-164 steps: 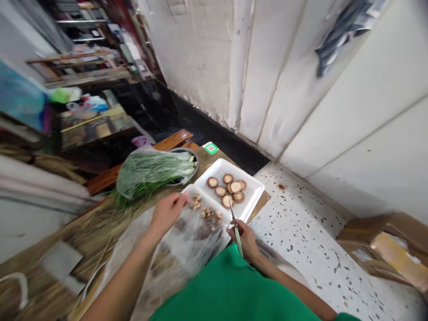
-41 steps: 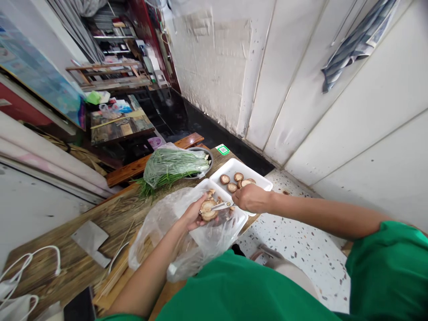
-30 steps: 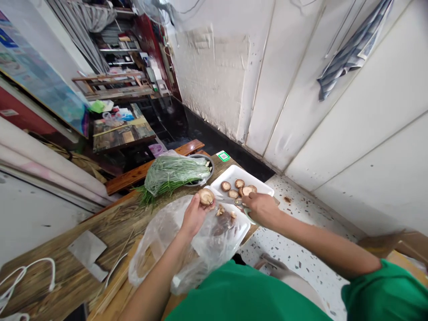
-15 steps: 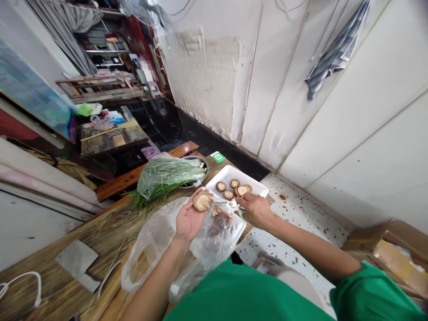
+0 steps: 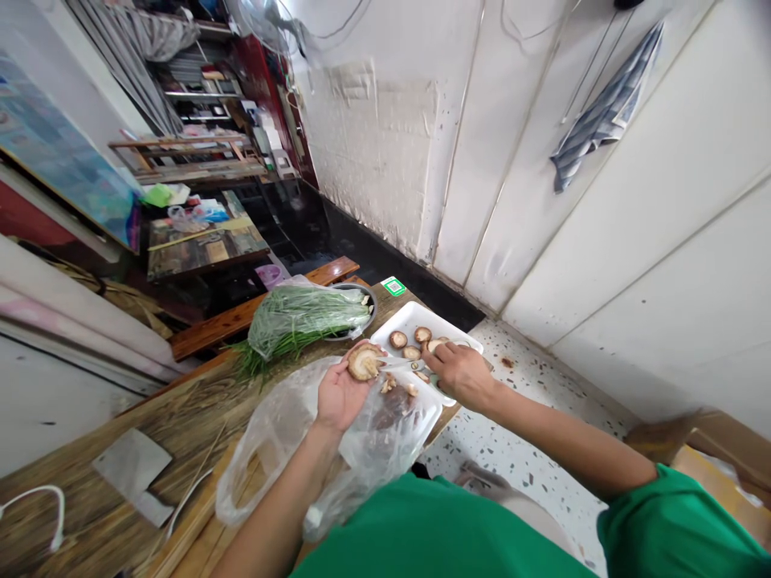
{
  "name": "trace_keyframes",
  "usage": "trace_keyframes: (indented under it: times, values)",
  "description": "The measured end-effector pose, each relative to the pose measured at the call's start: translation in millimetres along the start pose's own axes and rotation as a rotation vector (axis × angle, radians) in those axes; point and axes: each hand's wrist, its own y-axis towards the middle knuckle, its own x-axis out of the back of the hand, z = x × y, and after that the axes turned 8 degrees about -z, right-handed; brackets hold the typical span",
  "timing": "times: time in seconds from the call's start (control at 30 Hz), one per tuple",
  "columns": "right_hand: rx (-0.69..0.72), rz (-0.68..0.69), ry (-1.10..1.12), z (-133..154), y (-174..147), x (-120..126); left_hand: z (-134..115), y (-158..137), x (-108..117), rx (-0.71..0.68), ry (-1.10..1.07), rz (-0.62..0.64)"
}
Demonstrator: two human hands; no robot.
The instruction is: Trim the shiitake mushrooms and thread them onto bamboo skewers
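My left hand holds a large brown mushroom with its pale underside and stem facing up. In my right hand is a pair of scissors, whose blades reach the mushroom's stem. The scissors' handles are mostly hidden by my fingers. Beyond them, several mushrooms lie stem side up in a white tray. Below the blades, cut stem pieces and dark mushrooms show in a clear plastic bag, which lies partly over another white tray.
A bundle of green stalks in plastic rests on a round bowl. A cleaver lies on the wooden table, near a white cable. A green code card sits at the table's far corner. Cardboard boxes stand at right.
The scissor blades have moved further across the mushroom's stem, and my right hand's fingers have shifted on the handles. The view has tilted slightly.
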Motion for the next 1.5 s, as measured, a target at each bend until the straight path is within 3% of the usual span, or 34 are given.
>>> trace_keyframes:
  times: [0.47,0.97,1.1,1.23,1.33,1.5]
  values:
    - [-0.041,0.118,0.045,10.7,2.2,-0.1,18.5,-1.4,-3.4,-0.026,-0.014,-0.026]
    - [-0.046,0.252,0.092,11.0,2.5,-11.7,29.8,4.6,2.1,0.057,-0.055,-0.181]
    - [-0.166,0.213,0.062,5.7,-3.1,-1.0,28.2,8.6,10.0,-0.065,-0.075,-0.229]
    - [-0.254,0.211,0.334,19.7,-14.1,5.3,25.9,11.7,12.6,-0.22,-0.068,-0.215]
    - [-0.312,0.252,0.49,38.7,-15.4,-1.1,28.0,11.1,8.9,-0.331,-0.027,-0.185]
    - [-0.404,0.294,0.552,60.3,-6.7,-16.6,35.2,9.1,2.7,-0.46,0.019,-0.145]
